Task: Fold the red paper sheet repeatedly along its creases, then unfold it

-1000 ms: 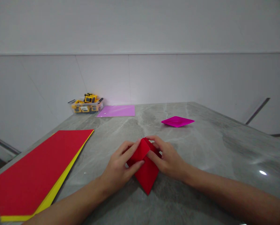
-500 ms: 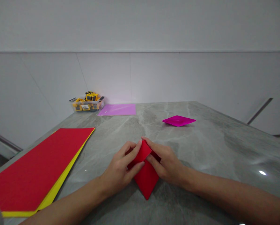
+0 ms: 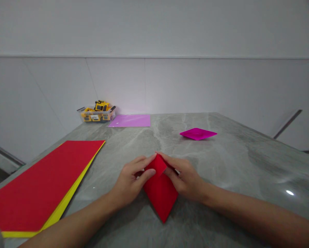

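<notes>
A folded piece of red paper (image 3: pixel 161 196) is held between both hands over the grey marbled table. It is diamond-shaped, with a corner pointing toward me and a small flap at its upper part. My left hand (image 3: pixel 133 177) pinches the paper's left side, thumb on the front face and fingers toward the top corner. On the right edge, my right hand (image 3: pixel 186 177) grips with its thumb near the flap and its index finger along the upper edge. The fingers hide parts of both sides and whatever lies behind the paper.
Large red sheets (image 3: pixel 51 179) lie at left over yellow sheets (image 3: pixel 58 210). A magenta folded paper shape (image 3: pixel 198 134) rests farther back on the table (image 3: pixel 234 172). Near the wall are a purple sheet (image 3: pixel 131 120) and a clear box (image 3: pixel 96 116) holding yellow toy vehicles (image 3: pixel 102 106).
My left thumb has moved up along the red paper, and my left hand has shifted slightly left. More of the paper's lower face shows and it looks wider. My right hand keeps its grip.
</notes>
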### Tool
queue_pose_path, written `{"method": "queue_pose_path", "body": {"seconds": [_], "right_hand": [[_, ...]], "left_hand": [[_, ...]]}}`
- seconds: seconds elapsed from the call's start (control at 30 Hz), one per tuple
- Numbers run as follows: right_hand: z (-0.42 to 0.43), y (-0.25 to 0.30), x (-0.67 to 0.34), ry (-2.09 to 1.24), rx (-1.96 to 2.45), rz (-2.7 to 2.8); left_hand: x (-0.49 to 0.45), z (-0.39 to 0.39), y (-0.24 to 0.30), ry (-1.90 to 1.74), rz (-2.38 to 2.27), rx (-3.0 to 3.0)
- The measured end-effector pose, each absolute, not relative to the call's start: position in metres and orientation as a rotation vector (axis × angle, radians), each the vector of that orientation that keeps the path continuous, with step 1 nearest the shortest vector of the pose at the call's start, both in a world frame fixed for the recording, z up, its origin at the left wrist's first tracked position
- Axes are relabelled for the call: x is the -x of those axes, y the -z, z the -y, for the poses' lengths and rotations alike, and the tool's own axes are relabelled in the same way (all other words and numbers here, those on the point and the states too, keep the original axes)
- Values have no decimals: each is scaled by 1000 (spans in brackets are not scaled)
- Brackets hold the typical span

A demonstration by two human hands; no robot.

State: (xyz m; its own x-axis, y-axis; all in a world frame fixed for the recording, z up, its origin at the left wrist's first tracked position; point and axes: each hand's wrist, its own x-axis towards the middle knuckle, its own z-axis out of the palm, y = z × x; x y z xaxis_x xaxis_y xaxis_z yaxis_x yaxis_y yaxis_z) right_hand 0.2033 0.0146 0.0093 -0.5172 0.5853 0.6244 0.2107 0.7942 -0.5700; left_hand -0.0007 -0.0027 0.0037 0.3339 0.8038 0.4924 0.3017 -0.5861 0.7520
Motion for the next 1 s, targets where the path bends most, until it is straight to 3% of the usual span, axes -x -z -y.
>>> {"method": "queue_pose_path", "body": {"seconds": [0.23,0.57,1.0], "right_hand": [[-13,-9,-207,-607,675,2035],[-13,2,-200,-438,642,2037],[-13,8,-193,-771,766,1941]], "left_hand": [[-1,0,2,-1254,-1067,-1740],[-3,2,5,-1234,-1034,-1953],[-4,2,4,-1050,-1126,-2018]]}}
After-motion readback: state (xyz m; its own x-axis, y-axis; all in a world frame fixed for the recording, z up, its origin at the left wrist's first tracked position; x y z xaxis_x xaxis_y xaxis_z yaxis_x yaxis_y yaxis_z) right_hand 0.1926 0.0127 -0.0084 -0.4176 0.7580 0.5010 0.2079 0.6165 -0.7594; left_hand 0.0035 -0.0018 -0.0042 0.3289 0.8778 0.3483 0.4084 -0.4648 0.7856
